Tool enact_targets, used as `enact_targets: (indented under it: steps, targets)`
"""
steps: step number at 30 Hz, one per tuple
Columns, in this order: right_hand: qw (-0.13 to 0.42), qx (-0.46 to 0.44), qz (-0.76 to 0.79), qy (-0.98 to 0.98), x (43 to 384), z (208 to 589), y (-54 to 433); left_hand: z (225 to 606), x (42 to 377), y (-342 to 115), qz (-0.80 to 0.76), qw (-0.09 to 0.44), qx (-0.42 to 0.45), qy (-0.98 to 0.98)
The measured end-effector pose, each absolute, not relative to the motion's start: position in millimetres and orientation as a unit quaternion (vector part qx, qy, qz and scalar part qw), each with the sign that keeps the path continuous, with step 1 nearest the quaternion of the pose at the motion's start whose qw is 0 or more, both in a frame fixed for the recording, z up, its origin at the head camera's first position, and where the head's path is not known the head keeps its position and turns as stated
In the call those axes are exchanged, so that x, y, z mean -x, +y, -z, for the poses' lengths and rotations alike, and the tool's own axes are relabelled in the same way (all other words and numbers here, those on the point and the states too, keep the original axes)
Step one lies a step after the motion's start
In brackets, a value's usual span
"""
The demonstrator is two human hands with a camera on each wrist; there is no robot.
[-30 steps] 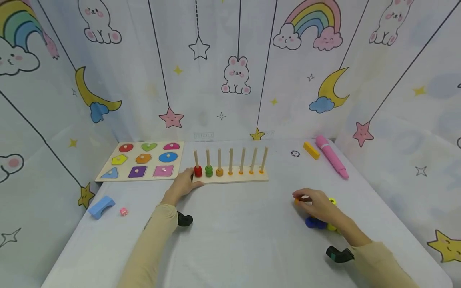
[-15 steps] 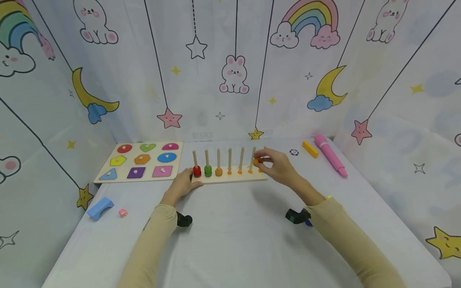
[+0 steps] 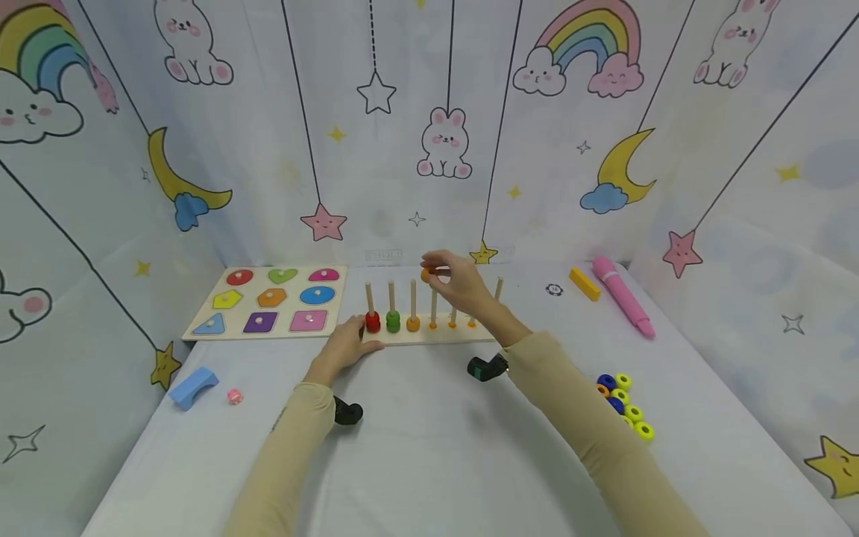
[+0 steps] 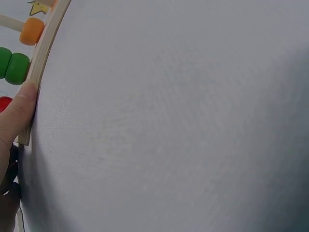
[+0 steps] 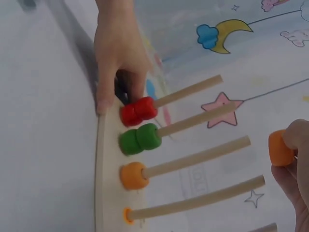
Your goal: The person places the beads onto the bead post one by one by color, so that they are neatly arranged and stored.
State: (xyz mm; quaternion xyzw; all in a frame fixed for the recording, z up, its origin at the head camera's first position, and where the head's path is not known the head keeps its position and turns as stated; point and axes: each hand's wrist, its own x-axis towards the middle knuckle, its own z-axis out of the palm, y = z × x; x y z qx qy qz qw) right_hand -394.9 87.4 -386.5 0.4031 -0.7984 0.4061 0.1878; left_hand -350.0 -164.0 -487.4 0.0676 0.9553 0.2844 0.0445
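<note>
A wooden peg board (image 3: pixel 429 338) with a row of upright pegs stands at the table's back. Red beads (image 5: pixel 139 111) sit on its leftmost peg, green beads (image 5: pixel 140 138) on the second and one orange bead (image 5: pixel 133 175) on the third. My left hand (image 3: pixel 344 347) grips the board's left end, thumb along the front edge and fingers behind. Between thumb and fingertips, my right hand (image 3: pixel 463 287) pinches another orange bead (image 5: pixel 280 148). It hovers near the tops of the third and fourth pegs, apart from them in the right wrist view. My right hand hides some pegs.
Loose yellow, blue and orange beads (image 3: pixel 633 413) lie at the right. A shape puzzle (image 3: pixel 251 301) is left of the board. A blue arch block (image 3: pixel 193 388) and pink bead (image 3: pixel 235 396) lie front left; a yellow block (image 3: pixel 584 284) and pink pen (image 3: pixel 622 297) back right.
My right hand has carried an orange bead from the loose pile to the board's right end, then leftward and up above the pegs. My left hand has stayed on the board's end.
</note>
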Motion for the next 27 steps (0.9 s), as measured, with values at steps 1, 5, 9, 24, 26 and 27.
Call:
enact_targets:
  steps: [1, 5, 9, 24, 26, 27]
  targets:
    - [0.184, -0.402, -0.402, -0.802, 396.8, 387.7, 83.6, 487.9, 350.2, -163.7, -0.283, 0.043, -0.067, 0.956]
    - [0.162, -0.391, -0.385, -0.820, 402.3, 390.2, 71.8, 488.2, 350.3, -162.1, -0.283, 0.040, -0.064, 0.956]
    - [0.142, -0.377, -0.378, -0.834, 403.5, 391.4, 66.4, 486.8, 349.2, -160.6, -0.286, 0.046, -0.062, 0.955]
    - [0.182, -0.383, -0.332, -0.843, 399.1, 389.8, 71.6, 486.6, 348.2, -160.2, -0.279, 0.041, -0.064, 0.957]
    - [0.189, -0.384, -0.335, -0.839, 399.4, 389.5, 75.3, 486.7, 348.7, -162.1, -0.278, 0.040, -0.064, 0.958]
    - [0.191, -0.385, -0.337, -0.838, 399.6, 389.1, 76.6, 486.7, 348.8, -163.1, -0.277, 0.040, -0.064, 0.958]
